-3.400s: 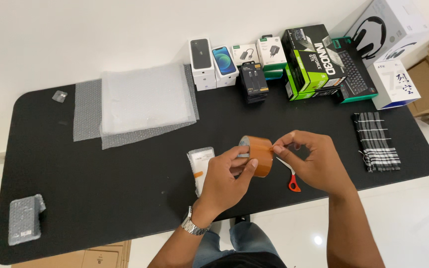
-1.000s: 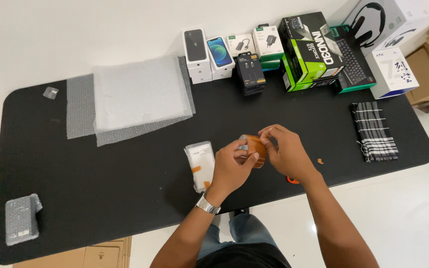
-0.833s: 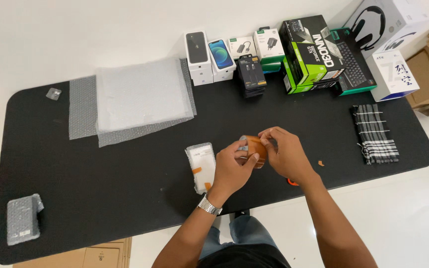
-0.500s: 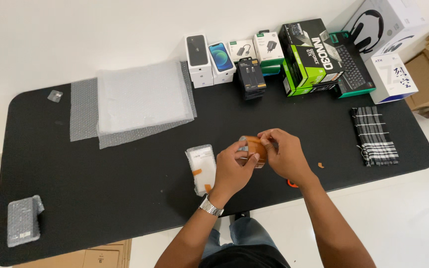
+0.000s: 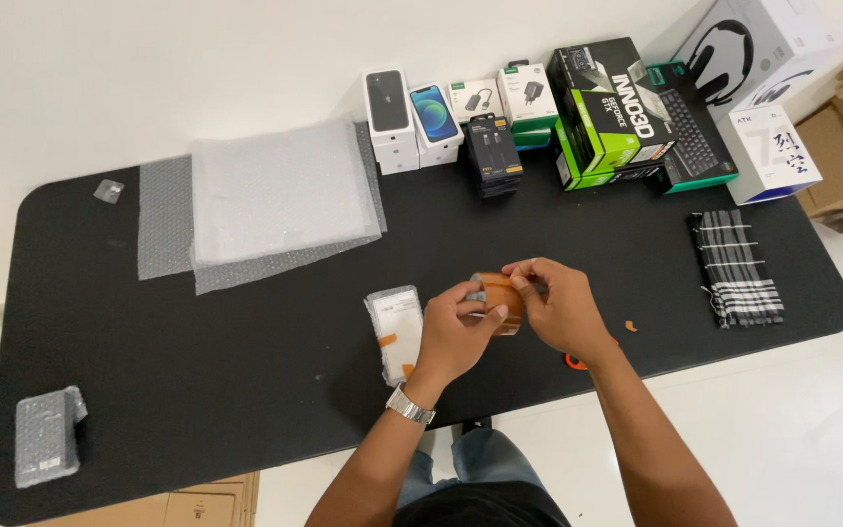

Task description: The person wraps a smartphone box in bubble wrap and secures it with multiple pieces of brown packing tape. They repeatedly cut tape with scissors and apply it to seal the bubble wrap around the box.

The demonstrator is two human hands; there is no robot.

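Observation:
Both my hands hold a brown roll of packing tape (image 5: 501,295) just above the black table (image 5: 246,371). My left hand (image 5: 456,332) grips the roll from the left side, a watch on its wrist. My right hand (image 5: 558,307) covers the right side, its fingers pinching at the roll's top edge. A small clear-wrapped package with orange tape pieces (image 5: 395,330) lies just left of my left hand. An orange-handled tool (image 5: 578,362) peeks out under my right wrist, mostly hidden.
A stack of bubble wrap sheets (image 5: 275,200) lies at the back left. Several product boxes (image 5: 587,112) line the back edge. A folded checked cloth (image 5: 737,265) lies at the right, a wrapped grey item (image 5: 43,436) at the front left, a small orange scrap (image 5: 629,325) near my right hand.
The hands and tape roll have stayed in nearly the same spot over the last second; my right fingers shifted slightly along the roll's top. Earlier the roll was held lower and further right.

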